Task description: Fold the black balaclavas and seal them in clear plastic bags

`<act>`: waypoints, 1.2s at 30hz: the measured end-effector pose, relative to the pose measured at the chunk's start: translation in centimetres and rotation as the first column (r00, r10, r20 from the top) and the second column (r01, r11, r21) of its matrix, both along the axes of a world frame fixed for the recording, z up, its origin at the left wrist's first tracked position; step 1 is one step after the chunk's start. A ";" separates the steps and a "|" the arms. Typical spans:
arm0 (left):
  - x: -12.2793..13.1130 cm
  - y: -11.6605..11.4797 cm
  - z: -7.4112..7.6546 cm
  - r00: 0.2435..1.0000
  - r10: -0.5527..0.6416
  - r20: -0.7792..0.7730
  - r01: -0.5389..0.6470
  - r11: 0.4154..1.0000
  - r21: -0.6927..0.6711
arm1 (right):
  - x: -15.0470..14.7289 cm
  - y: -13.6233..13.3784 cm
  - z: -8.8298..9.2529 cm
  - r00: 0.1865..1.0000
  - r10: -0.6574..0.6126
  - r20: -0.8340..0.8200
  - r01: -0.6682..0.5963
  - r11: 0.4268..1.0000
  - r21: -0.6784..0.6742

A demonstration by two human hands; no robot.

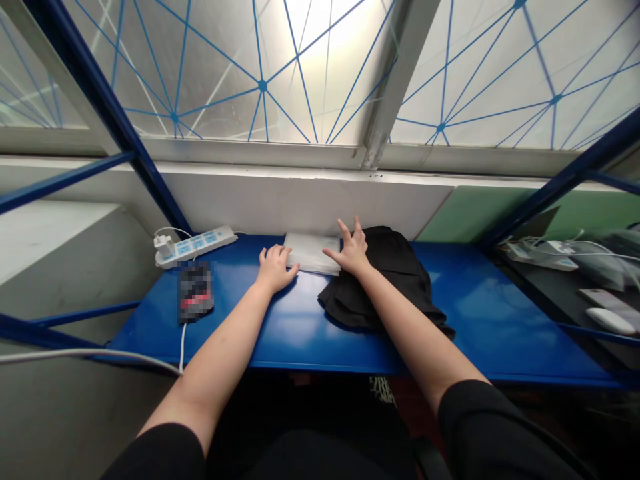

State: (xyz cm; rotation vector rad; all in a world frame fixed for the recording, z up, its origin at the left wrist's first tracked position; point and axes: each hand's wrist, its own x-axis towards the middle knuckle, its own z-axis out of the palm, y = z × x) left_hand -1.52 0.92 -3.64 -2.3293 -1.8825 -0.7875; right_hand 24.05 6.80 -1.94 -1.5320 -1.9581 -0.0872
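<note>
Stretching sideways, white packet (pixel 313 253) lies between left hand (pixel 275 267) and right hand (pixel 353 252), both unclenched.

- I can't read the phone (pixel 197 293); pixelation covers it.
- The right forearm (pixel 415 325) hides a strip of the black cloth (pixel 400 267) from me.
- The right hand (pixel 353 252) covers an end of the white pack (pixel 313 253); whether they touch, I can't quite tell.
- The lettering (pixel 383 391) is too small for me to read.
- The white cable (pixel 100 352) leaves my view at the left edge.
</note>
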 end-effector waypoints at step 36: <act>-0.8 0.1 -0.4 0.980 0.089 0.179 -0.085 0.996 -0.033 | 3.4 -2.3 0.1 0.928 -0.219 -0.302 0.226 0.974 -0.013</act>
